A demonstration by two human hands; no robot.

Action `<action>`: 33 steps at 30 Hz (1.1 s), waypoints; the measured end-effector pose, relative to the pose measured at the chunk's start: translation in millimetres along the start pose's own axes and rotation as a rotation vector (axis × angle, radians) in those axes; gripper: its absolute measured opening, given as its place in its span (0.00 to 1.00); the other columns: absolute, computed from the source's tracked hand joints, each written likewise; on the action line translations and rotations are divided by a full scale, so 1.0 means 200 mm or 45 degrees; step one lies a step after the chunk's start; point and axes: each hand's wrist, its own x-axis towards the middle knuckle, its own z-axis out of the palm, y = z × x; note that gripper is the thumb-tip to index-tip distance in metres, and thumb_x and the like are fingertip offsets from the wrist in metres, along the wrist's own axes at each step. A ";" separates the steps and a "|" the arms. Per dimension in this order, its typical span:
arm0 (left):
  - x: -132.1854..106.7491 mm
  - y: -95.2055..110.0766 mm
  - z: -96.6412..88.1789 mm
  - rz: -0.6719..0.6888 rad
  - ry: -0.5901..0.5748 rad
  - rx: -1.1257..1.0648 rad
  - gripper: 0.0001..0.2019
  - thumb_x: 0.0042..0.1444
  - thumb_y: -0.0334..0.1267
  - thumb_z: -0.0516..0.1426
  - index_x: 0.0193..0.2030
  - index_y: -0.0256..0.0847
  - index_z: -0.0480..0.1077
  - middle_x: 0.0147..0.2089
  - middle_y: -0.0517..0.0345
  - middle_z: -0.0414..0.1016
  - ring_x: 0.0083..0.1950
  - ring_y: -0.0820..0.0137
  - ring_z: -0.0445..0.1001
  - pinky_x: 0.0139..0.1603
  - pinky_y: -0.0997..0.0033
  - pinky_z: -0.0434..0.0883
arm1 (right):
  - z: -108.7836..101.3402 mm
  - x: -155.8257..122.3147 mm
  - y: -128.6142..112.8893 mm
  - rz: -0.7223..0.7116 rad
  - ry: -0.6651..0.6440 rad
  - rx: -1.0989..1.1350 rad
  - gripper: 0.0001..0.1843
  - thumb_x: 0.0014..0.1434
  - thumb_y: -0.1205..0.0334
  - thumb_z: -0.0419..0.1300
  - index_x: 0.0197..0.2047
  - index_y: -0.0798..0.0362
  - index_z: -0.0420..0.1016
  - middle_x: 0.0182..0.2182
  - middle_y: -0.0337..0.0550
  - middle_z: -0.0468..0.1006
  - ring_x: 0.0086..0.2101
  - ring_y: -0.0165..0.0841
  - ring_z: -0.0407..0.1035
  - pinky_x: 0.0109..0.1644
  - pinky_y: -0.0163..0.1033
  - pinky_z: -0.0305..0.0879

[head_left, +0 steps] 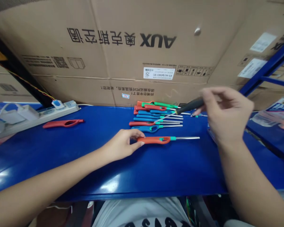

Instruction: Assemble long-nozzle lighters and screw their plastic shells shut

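My left hand [125, 143] pinches the butt end of an orange gas lighter [153, 140] that lies on the blue table, its metal tube pointing right. Raised above the table, my right hand [227, 113] grips the dark handle of a screwdriver [190, 105]; its thin shaft slants down to the left, over the row of lighters. Behind the held lighter, several red, blue and green lighters [153, 116] lie side by side, tubes to the right. A red lighter handle piece [63, 123] without a tube lies apart at the left.
A white power strip [42, 116] with plugs and cords stands at the left of the blue table [90, 176]. A large cardboard box [123, 66] walls off the back. On the right are a blue metal frame [269, 75] and a plastic package [276, 113].
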 end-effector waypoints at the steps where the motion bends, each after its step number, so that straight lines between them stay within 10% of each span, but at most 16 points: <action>1: 0.01 -0.01 -0.03 -0.019 0.027 -0.061 0.12 0.59 0.44 0.60 0.45 0.40 0.76 0.45 0.53 0.82 0.45 0.62 0.80 0.50 0.59 0.75 | -0.04 0.01 0.02 -0.036 0.103 -0.071 0.09 0.62 0.51 0.65 0.38 0.47 0.77 0.30 0.39 0.77 0.21 0.32 0.71 0.25 0.42 0.69; 8: 0.17 -0.06 -0.20 0.001 0.222 -0.043 0.19 0.53 0.50 0.63 0.45 0.38 0.76 0.48 0.48 0.82 0.49 0.58 0.80 0.56 0.54 0.75 | -0.25 0.06 0.26 -0.147 0.012 -1.017 0.09 0.64 0.61 0.55 0.39 0.49 0.76 0.38 0.50 0.74 0.39 0.44 0.73 0.47 0.51 0.70; 15: 0.33 -0.21 -0.22 -0.026 0.207 0.075 0.18 0.54 0.50 0.62 0.45 0.38 0.76 0.48 0.47 0.82 0.50 0.57 0.80 0.53 0.52 0.76 | -0.23 0.00 0.50 0.014 -0.375 -1.171 0.13 0.58 0.69 0.57 0.46 0.55 0.75 0.40 0.56 0.71 0.29 0.39 0.68 0.35 0.46 0.65; 24: 0.43 -0.22 -0.18 0.028 0.175 0.206 0.14 0.57 0.48 0.61 0.41 0.38 0.76 0.43 0.51 0.83 0.45 0.61 0.81 0.52 0.57 0.77 | -0.13 -0.07 0.52 0.360 -0.999 -1.358 0.19 0.55 0.66 0.63 0.51 0.56 0.74 0.49 0.61 0.71 0.28 0.37 0.72 0.32 0.42 0.65; 33: 0.38 -0.20 -0.16 0.137 0.249 0.357 0.17 0.58 0.49 0.60 0.47 0.39 0.76 0.50 0.50 0.81 0.51 0.58 0.79 0.58 0.55 0.73 | -0.12 -0.01 0.54 0.385 -1.043 -1.228 0.18 0.58 0.66 0.61 0.52 0.54 0.76 0.45 0.54 0.80 0.45 0.46 0.75 0.45 0.44 0.69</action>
